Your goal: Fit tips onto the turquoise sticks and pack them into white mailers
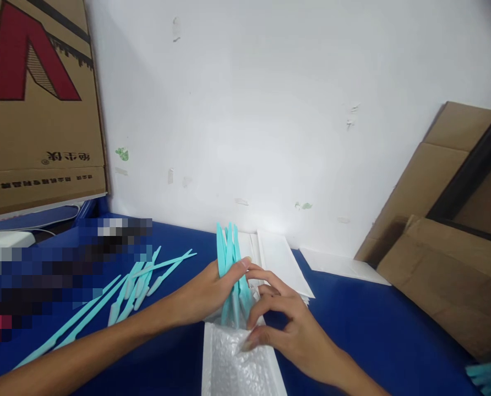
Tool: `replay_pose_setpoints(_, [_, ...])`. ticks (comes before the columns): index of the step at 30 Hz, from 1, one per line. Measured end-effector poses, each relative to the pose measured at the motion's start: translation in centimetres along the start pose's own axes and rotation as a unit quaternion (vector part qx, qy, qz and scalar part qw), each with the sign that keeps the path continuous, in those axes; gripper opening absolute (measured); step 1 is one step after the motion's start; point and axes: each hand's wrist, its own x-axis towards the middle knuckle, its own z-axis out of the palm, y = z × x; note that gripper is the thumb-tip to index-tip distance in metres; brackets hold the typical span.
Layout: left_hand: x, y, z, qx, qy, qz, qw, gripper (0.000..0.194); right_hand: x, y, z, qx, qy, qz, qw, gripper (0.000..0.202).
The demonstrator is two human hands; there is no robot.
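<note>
My left hand (216, 289) is closed around a bundle of turquoise eyebrow razors (228, 247), held upright with their thin handle ends up. Their lower ends reach down into the mouth of a white bubble mailer (233, 360). My right hand (284, 316) is at the mailer's right side, thumb and fingers curled at the edge of its opening. How deep the razors sit inside is partly hidden by the flap and my fingers. More loose turquoise razors (136, 283) with pale blade covers lie in a crossed pile left of the mailer.
White mailers (284, 261) lie stacked behind my right hand, and another flat white mailer (344, 265) is near the wall. Cardboard boxes stand at left (43, 126) and right (427, 275). Turquoise items (489, 377) show at the lower right corner. The table (332, 308) is blue.
</note>
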Motion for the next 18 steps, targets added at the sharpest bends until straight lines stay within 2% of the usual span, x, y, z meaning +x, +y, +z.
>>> replay_pose_setpoints(6, [0.0, -1.0, 0.0, 0.016, 0.022, -0.017, 0.999, 0.034, 0.0, -0.1, 0.2, -0.014, -0.011, 0.01, 1.0, 0.011])
replay_pose_setpoints(13, [-0.5, -0.4, -0.7, -0.014, 0.011, -0.053, 0.998, 0.028, 0.1, 0.5, 0.0, 0.0, 0.027, 0.008, 1.0, 0.008])
replay_pose_setpoints(18, [-0.5, 0.3, -0.9, 0.018, -0.05, -0.082, 0.995, 0.033, 0.2, 0.5, -0.3, 0.018, 0.046, 0.01, 0.999, 0.009])
